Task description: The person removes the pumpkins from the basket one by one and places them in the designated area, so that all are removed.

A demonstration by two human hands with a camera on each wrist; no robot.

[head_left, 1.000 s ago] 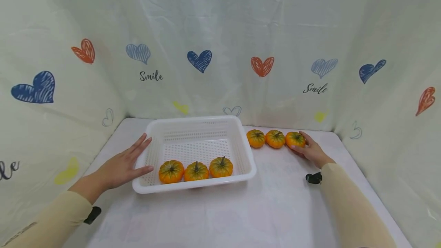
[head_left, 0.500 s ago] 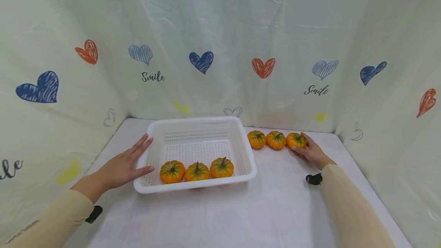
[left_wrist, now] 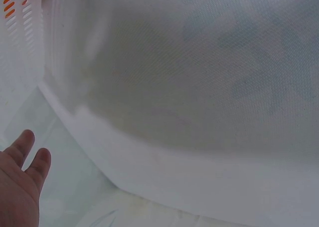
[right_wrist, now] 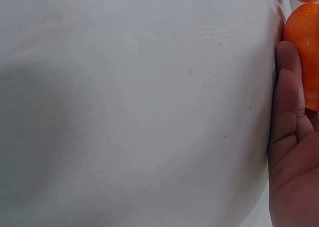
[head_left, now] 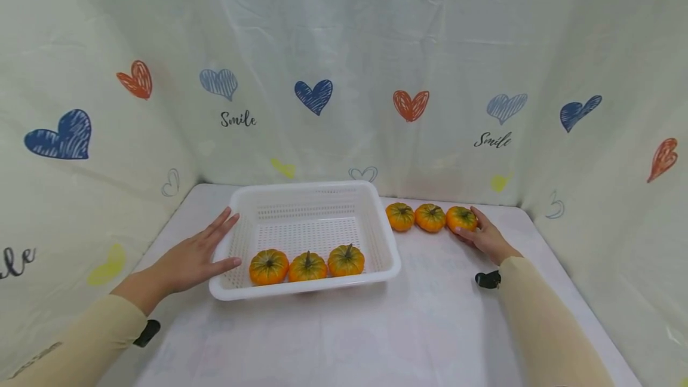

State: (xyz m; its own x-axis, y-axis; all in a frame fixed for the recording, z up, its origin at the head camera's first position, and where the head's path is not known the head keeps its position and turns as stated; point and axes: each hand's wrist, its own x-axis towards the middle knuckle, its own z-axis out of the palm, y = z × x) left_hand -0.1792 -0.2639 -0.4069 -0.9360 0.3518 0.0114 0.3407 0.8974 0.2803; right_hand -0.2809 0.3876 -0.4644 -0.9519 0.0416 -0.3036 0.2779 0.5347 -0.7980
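White desk (head_left: 344, 339): perforated basket (head_left: 301, 233) near the back edge. Left hand (head_left: 188, 260) at the basket's left rim, fingers straight, spread. Right hand (head_left: 490, 240) clamped on end pumpkin (head_left: 459, 218), toward the back right corner; two pumpkins (head_left: 430, 218) in line between it and the basket. Three more pumpkins (head_left: 308, 269) inside, along the basket's front wall.

The white surface (head_left: 344, 339) carries a white rectangular perforated plastic basket (head_left: 303, 292) and, beside it, three round orange-green pumpkins (head_left: 430, 218).

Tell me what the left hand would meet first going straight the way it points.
The left hand would probably meet the white basket first, at its left side; whether the fingers already touch it is unclear.
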